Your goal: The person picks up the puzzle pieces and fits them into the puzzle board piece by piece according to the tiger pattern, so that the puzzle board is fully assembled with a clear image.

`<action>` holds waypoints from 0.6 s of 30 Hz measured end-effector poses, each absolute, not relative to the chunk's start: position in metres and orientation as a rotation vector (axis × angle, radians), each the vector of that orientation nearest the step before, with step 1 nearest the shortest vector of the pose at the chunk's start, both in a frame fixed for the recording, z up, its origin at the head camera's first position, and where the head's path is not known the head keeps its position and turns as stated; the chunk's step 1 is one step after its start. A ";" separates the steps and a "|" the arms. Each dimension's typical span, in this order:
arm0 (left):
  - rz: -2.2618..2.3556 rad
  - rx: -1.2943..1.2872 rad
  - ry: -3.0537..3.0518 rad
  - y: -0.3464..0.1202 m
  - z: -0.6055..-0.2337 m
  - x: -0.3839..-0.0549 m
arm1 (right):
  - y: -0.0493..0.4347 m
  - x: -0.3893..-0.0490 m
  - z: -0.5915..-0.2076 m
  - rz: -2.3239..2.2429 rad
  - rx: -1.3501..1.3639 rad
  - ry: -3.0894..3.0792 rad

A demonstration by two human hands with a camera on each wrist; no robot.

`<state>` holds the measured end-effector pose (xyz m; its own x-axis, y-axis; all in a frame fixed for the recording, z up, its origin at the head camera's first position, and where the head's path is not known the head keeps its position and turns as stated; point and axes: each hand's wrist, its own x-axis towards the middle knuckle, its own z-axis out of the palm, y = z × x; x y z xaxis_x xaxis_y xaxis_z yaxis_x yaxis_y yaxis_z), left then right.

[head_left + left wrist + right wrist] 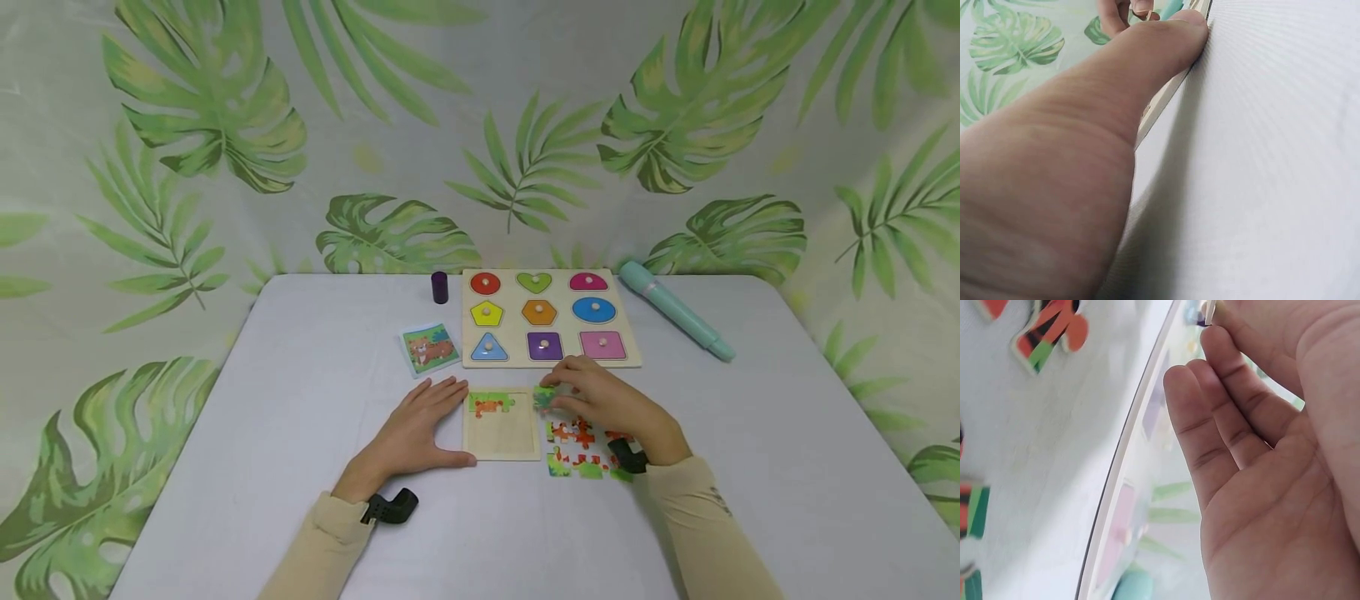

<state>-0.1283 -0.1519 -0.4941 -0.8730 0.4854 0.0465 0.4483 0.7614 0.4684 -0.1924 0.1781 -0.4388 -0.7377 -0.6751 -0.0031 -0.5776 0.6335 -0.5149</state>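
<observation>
My left hand [422, 427] lies spread at the left side of a shallow wooden puzzle tray [501, 437], its thumb touching the tray's near left corner. Joined pieces [489, 404] in green and orange sit along the tray's far edge. Just beyond the tray's right rim, my right hand [603, 402] pinches a green jigsaw piece [544, 398] between thumb and fingers. Only a thin edge of that piece [1210, 311] shows in the right wrist view. Loose jigsaw pieces [581, 433] lie below the right hand, which partly hides them.
Behind the tray lies a shape board [513, 329] with knobbed shapes. A bear picture card [430, 347] is at its left, near a dark purple cylinder [439, 287]. A teal, pen-like stick [675, 310] lies at the board's right on the white table [300, 375].
</observation>
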 end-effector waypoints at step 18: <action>0.720 0.769 2.886 -0.152 -0.493 -0.128 | 0.161 -0.192 -0.440 -0.751 -1.019 2.567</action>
<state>-0.1276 -0.1520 -0.4933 -0.8726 0.4858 0.0518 0.4532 0.7653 0.4571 -0.1915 0.1613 -0.4402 -0.7126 -0.6986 -0.0639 -0.5542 0.6164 -0.5594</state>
